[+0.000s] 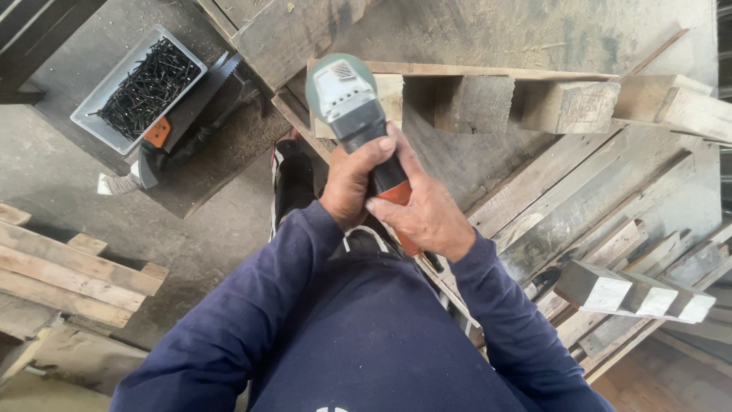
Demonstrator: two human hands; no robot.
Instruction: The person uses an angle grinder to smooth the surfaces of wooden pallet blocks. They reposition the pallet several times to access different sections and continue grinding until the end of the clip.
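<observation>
A: Grey plastic tray point(91, 114), upper left, holds loose black screws point(149, 85). Beside it lies a hand saw point(191, 114) with an orange-and-dark handle. Lower left: stacked timber slats point(69, 275) on the concrete floor point(206, 236).

B: Status of the hands?

A: Left hand point(352, 179) is clamped around the dark body of the angle grinder point(354, 114), just behind its grey-green head. Right hand point(423, 217) is closed around the orange rear grip, touching the left hand. Both sleeves are dark blue.

B: Location of the tool?

A: Centre of view, held in front of the torso, head pointing away, over the near edge of a wooden pallet point(534, 160). The disc is hidden under the head; contact with the wood cannot be confirmed.

B: Progress?

A: Judged as early or mid-work. The pallet blocks point(572, 107) stand in place along the top board. No fresh cut, dust plume or sparks are visible. To the right, further planks and short blocks point(633, 294) lie untouched.
</observation>
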